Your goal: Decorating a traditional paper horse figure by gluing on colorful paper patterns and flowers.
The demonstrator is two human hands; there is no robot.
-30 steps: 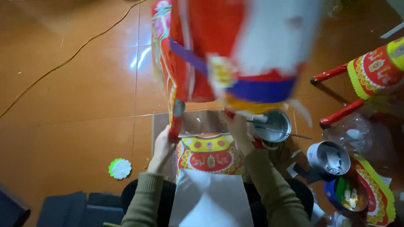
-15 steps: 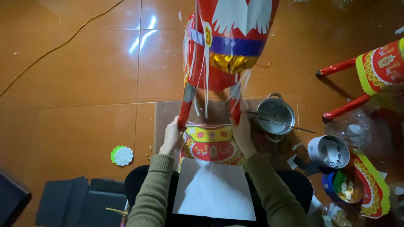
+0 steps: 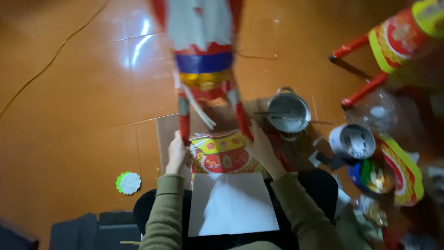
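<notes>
A tall paper figure (image 3: 203, 60), red with white, blue and gold bands, stands on thin red legs in front of me. My left hand (image 3: 176, 152) grips its left leg near the bottom. My right hand (image 3: 260, 147) holds its right leg. Under the figure a patterned red and yellow paper sheet (image 3: 222, 155) lies on a piece of cardboard. A white paper sheet (image 3: 231, 203) rests on my lap, close to both sleeves.
A metal pot (image 3: 288, 112) with a stick across it sits to the right, beside a round tin (image 3: 354, 140) and a bowl of coloured bits (image 3: 373, 177). More red and yellow paper figures (image 3: 397, 37) stand at the right. A small white paper flower (image 3: 129, 182) lies on the orange tile floor.
The view has swung, so the figure now stands more upright and further left in the frame. Both hands have stayed on its legs.
</notes>
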